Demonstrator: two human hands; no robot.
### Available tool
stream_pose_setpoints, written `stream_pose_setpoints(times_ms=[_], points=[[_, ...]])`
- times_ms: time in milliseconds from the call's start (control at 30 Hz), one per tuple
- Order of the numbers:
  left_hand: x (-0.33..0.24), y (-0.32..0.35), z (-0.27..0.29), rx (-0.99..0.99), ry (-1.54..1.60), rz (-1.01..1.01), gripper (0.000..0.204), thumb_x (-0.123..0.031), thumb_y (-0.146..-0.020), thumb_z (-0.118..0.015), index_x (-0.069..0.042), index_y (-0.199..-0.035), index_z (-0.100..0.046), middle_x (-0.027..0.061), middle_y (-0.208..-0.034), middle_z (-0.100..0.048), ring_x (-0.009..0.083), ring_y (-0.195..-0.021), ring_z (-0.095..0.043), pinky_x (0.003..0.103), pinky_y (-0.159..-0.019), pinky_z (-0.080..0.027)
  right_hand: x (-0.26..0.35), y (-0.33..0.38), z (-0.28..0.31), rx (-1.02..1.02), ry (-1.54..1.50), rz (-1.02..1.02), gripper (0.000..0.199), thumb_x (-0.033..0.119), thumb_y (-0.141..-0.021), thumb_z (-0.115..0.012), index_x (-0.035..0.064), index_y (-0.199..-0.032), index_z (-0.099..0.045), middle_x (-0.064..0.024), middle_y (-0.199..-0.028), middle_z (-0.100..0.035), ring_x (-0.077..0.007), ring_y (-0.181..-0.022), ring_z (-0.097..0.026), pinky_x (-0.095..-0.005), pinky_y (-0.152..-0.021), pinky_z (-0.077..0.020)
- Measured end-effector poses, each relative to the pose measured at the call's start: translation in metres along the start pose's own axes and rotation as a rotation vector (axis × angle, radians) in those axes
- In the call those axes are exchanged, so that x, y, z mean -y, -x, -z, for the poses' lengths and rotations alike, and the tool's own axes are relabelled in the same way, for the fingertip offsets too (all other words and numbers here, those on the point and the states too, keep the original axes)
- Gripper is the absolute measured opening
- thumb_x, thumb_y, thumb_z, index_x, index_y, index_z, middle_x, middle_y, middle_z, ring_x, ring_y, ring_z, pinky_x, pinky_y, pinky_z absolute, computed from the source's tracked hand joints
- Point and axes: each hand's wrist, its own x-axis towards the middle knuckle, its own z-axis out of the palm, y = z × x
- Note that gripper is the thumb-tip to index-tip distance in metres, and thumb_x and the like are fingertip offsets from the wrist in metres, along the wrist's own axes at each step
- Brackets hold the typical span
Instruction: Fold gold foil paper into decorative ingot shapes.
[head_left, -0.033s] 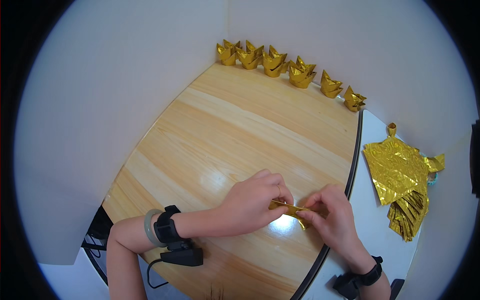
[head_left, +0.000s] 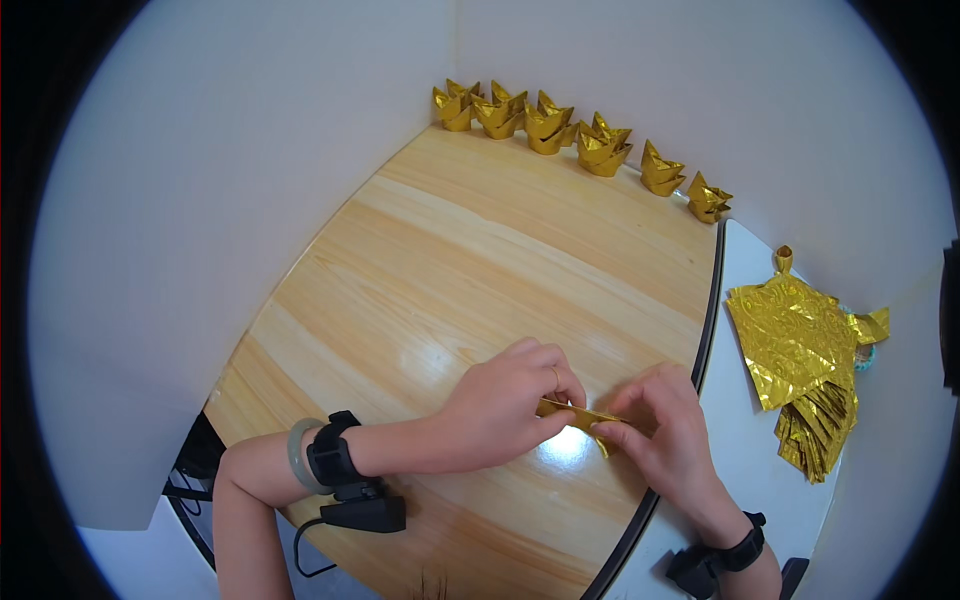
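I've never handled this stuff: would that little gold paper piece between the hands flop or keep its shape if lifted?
The gold paper piece, pinched by the left hand and right hand, looks thin and probably very light. It likely holds creases, since the folded gold shapes by the wall stand upright. Its shiny foil may feel slippery.

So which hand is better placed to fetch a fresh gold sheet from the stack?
Right, probably. The right hand sits nearest the table's right edge, and the stack of gold sheets lies just beyond it. The left hand would have to cross over the folded gold strip both pinch.
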Motion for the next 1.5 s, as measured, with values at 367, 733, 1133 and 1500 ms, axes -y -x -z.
stream_pose_setpoints(times_ms=[367, 733, 1133, 1500], points=[[0.002, 0.000, 0.000, -0.063, 0.288, 0.079, 0.009, 0.001, -0.077, -0.066, -0.003, -0.085, -0.064, 0.0044, -0.089, -0.056, 0.0134, -0.082, -0.058, 0.025, -0.069, -0.049, 0.001, 0.003, 0.007, 0.009, -0.040, 0.039, 0.015, 0.010, -0.071, -0.076, 0.0072, -0.082, -0.066, -0.0055, -0.075, -0.063, -0.0232, -0.074, -0.058, -0.0313, -0.068, -0.0448], [0.006, -0.007, 0.008, 0.054, 0.480, 0.253, 0.007, -0.013, -0.080, -0.067, -0.006, -0.081, -0.068, 0.0057, -0.082, -0.061, 0.0156, -0.077, -0.057, 0.028, -0.068, -0.047, -0.001, -0.003, 0.007, 0.214, -0.635, -0.509, 0.016, 0.011, -0.082, -0.071, -0.0020, -0.089, -0.067, -0.0050, -0.080, -0.066, -0.0081, -0.070, -0.060, -0.0219, -0.063, -0.0480], [0.015, -0.002, 0.000, 0.288, -0.147, -0.261, 0.012, -0.013, -0.085, -0.060, -0.008, -0.095, -0.057, 0.0046, -0.097, -0.053, 0.0247, -0.092, -0.055, 0.035, -0.072, -0.049, -0.016, 0.004, -0.021, 0.062, 0.316, 0.221, 0.027, 0.018, -0.078, -0.069, 0.0063, -0.094, -0.052, -0.0081, -0.088, -0.053, -0.0274, -0.087, -0.051, -0.0379, -0.075, -0.0389], [0.020, 0.000, -0.006, 0.210, -0.180, -0.342, 0.022, -0.017, -0.086, -0.061, -0.013, -0.108, -0.058, 0.0055, -0.094, -0.052, 0.0245, -0.090, -0.056, 0.036, -0.071, -0.049, -0.028, 0.013, 0.010, 0.073, 0.537, 0.194, 0.029, 0.024, -0.077, -0.069, 0.0069, -0.095, -0.053, -0.0077, -0.090, -0.054, -0.0255, -0.089, -0.052, -0.0360, -0.076, -0.0390]])
